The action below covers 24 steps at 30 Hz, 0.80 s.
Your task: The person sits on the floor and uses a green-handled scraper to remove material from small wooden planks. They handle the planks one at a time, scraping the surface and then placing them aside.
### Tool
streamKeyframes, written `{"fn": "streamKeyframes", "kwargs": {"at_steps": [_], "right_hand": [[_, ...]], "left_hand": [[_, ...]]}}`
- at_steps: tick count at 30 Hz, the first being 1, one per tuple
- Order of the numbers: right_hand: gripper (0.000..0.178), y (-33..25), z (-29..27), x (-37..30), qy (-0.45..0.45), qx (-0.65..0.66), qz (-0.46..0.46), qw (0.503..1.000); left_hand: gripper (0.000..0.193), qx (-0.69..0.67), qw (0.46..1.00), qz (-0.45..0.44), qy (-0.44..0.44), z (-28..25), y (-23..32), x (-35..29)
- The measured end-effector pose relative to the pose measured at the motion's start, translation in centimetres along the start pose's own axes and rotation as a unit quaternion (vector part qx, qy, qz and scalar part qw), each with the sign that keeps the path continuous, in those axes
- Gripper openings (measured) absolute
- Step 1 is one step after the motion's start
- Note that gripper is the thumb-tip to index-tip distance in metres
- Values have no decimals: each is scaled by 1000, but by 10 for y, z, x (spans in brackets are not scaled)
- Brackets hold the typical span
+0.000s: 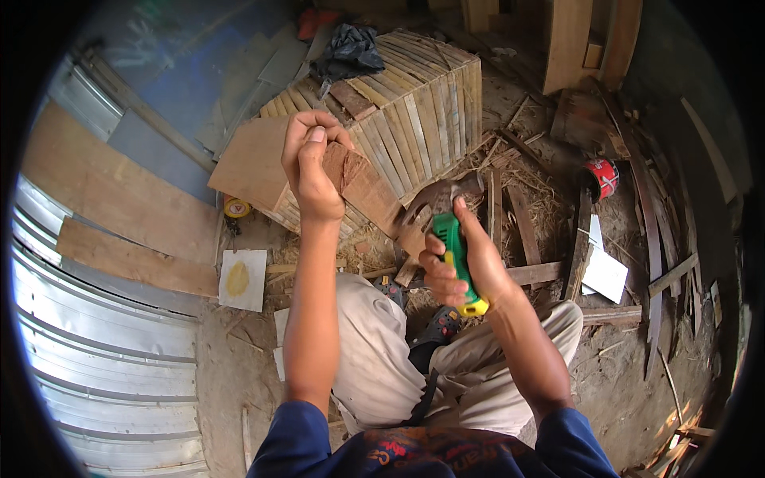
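My left hand (312,169) is closed round the upper end of a brown wooden board (373,191), whose face is rough and splintered near my fingers. The board slants down to the right, toward my feet. In my right hand (478,267) I grip a claw hammer (453,231) by its green and yellow handle. Its dark metal head is close beside the board's lower part; whether they touch I cannot tell. Behind the board stands a large box of wooden slats (422,119), and a thin brown panel (253,163) lies beside my left hand.
A black plastic bag (349,52) rests on the slatted box. Off to the right are a red can (602,178), white sheet pieces (606,271) and loose planks (644,199). A tape roll (237,208) and a stained white square (242,280) lie left, near corrugated metal (119,374).
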State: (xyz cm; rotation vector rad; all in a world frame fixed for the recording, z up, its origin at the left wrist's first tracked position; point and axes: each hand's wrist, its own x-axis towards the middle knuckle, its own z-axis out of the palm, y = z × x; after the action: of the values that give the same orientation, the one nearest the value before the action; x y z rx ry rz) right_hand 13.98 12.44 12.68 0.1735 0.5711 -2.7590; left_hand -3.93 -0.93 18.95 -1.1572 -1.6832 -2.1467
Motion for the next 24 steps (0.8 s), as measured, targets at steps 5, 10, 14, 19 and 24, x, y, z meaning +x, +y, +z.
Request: {"fn": "streamKeyframes", "kwargs": {"at_steps": [5,10,14,19,24], "right_hand": [[62,15,-1,-12,-109,90,96,985],[52,-61,-32,35,34,272,-212,938],[54,-60,-83,1,-180,199,-100,958],[57,-20,-88,-3,-82,252,-124,956],[54,28,-108,14,290,-96,-157,939]], "left_hand": [[34,-55,998,-21,-33,-1,9,4],[32,-146,984,-15,-104,24,31,-37],[32,-135,990,-12,-35,10,17,-22],[36,-159,985,-57,22,-28,-21,5],[41,-116,982,-62,134,-58,-32,6]]}}
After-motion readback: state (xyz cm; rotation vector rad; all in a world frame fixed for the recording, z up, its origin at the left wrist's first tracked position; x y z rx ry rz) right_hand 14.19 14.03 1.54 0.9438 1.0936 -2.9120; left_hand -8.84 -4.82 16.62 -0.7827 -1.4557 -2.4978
